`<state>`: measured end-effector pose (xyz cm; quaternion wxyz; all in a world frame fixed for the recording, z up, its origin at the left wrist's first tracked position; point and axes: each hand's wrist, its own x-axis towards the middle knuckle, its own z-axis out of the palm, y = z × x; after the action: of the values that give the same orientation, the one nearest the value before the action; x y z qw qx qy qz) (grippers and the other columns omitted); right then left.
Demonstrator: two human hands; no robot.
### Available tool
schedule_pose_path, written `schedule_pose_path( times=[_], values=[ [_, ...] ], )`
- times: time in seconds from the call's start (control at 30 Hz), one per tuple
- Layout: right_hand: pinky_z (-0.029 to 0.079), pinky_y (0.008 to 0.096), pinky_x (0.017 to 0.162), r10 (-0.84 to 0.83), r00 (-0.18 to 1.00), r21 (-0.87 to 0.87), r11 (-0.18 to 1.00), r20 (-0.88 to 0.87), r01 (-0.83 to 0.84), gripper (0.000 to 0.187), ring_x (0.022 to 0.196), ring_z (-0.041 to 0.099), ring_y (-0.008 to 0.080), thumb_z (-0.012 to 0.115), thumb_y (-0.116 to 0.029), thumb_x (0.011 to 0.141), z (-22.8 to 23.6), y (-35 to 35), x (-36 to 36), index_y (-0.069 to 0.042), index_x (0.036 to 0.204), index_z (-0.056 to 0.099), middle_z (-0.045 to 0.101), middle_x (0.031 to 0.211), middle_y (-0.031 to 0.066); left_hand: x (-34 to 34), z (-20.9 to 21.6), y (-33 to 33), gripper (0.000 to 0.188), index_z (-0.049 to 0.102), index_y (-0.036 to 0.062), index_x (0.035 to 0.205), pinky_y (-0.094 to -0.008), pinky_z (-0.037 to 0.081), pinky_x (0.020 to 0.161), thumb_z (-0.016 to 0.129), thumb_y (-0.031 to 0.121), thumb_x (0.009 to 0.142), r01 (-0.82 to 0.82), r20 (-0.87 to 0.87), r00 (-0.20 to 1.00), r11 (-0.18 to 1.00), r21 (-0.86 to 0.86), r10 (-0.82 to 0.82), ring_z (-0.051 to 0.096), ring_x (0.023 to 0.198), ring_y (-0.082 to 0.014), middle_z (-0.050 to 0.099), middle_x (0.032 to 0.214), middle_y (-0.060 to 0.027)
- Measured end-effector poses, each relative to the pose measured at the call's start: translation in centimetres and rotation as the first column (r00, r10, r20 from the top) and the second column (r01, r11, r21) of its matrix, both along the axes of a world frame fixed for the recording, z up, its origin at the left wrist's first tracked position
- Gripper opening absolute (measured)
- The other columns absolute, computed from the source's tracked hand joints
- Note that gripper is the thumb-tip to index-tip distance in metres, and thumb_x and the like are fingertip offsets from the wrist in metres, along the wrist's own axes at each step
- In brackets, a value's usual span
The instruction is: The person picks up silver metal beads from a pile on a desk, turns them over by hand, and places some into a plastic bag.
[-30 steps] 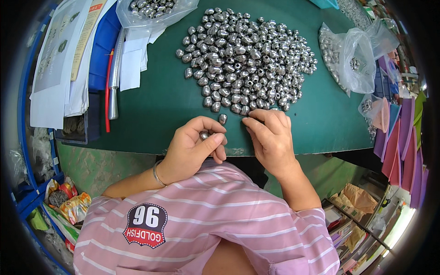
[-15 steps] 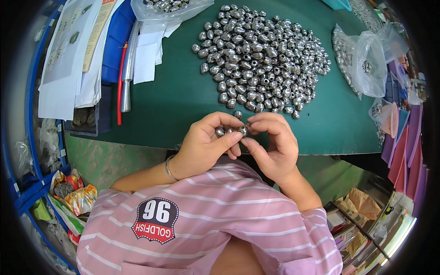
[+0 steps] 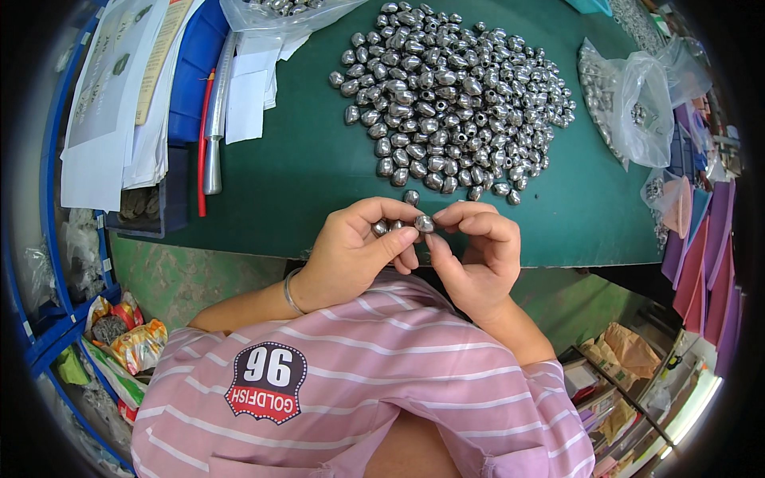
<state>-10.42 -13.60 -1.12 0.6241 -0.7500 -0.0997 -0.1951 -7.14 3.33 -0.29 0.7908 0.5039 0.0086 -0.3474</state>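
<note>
Near the front edge of the green table, my left hand (image 3: pixel 356 237) is closed around a few shiny silver metal beads (image 3: pixel 381 228). One more oval metal bead (image 3: pixel 425 224) sits between the fingertips of both hands. My right hand (image 3: pixel 478 248) pinches that bead from the right with thumb and forefinger. Just beyond my left fingers, a single loose bead (image 3: pixel 410 197) lies on the table. Farther back spreads a large pile of the same beads (image 3: pixel 462 95), some showing a hole through the end.
Green table (image 3: pixel 279 191) beneath the pile. At left lie papers (image 3: pixel 103 103), a blue bin (image 3: pixel 196 72), a red stick (image 3: pixel 204 151) and a metal rod with a thick handle (image 3: pixel 213 163). Clear plastic bags (image 3: pixel 644 111) of metal parts stand at the right; another bag (image 3: pixel 295 20) is at the back.
The bead between my fingertips has turned, so its hole no longer faces up and its rounded side shows. My right fingers have shifted slightly around it; my left hand barely moved.
</note>
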Motion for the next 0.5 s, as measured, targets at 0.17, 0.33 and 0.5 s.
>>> schedule_pose_path(
  times=[0.17,0.33,0.5],
  values=[
    [0.05,0.0317,0.068,0.002,0.994,-0.122,0.992,0.113,0.012,0.039,0.078,0.063,0.0246,0.07,0.014,0.069,-0.31,-0.16,0.32,-0.004,0.097,0.049,0.065,0.089,0.0138,-0.13,-0.33,0.05,0.019,0.058,-0.0045,0.11,-0.0228,0.054,0.063,0.056,0.007,0.095,-0.029,-0.033,0.999,0.998,-0.051,0.027,0.063,0.071,-0.0104,0.064,0.085,-0.0072],
    [0.05,0.0323,0.067,-0.003,0.994,-0.117,0.993,0.107,0.016,0.039,0.077,0.063,0.0246,0.07,0.014,0.069,-0.38,-0.05,0.23,-0.004,0.097,0.05,0.065,0.09,0.0133,-0.06,-0.32,0.07,0.019,0.056,-0.0043,0.112,-0.0252,0.054,0.064,0.053,0.006,0.096,-0.007,0.004,1.0,1.0,-0.022,0.007,0.062,0.072,-0.0123,0.063,0.086,-0.0088],
    [0.05,0.0329,0.069,0.015,0.99,-0.138,0.99,0.137,0.004,0.04,0.078,0.063,0.0253,0.071,0.014,0.069,-0.56,-0.18,0.31,-0.004,0.097,0.049,0.065,0.091,0.0142,-0.12,-0.33,0.15,0.019,0.056,-0.0041,0.112,-0.0265,0.054,0.065,0.053,0.004,0.095,0.006,0.053,0.999,1.0,-0.01,-0.005,0.062,0.072,-0.0133,0.062,0.085,-0.0095]
  ],
)
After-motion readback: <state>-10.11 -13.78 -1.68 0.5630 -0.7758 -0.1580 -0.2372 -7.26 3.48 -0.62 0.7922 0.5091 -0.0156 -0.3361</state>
